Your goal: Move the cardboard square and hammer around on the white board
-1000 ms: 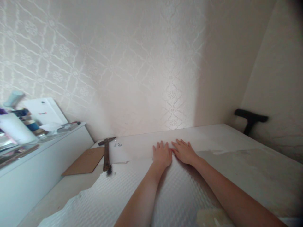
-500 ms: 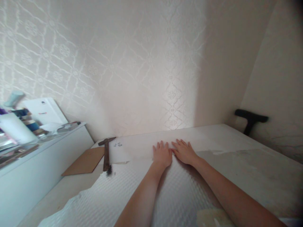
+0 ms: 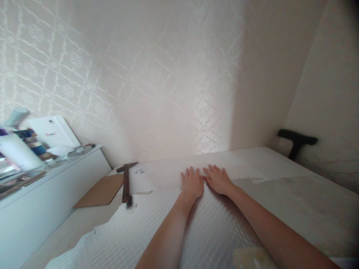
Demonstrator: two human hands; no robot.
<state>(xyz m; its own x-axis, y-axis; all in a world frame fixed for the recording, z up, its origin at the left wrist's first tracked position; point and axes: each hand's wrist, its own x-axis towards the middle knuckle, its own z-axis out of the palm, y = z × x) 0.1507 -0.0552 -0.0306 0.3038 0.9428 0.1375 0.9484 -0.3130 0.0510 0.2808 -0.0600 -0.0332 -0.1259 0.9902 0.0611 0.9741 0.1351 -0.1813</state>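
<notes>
White embossed sheet (image 3: 140, 231) just right of hammer (image 3: 126, 185), pressed flat at its far edge under left hand (image 3: 192, 184) and right hand (image 3: 219, 181), fingers slightly spread. Smoothing step, seemingly; next, even outward pressure needed.

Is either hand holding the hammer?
No: the left hand and right hand lie flat on the sheet, while the hammer lies apart to their left.

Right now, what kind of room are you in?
Probably a room at home being fixed up: patterned wallpaper, a hammer on the white board, and the left hand and right hand flat on a textured white sheet.
</notes>
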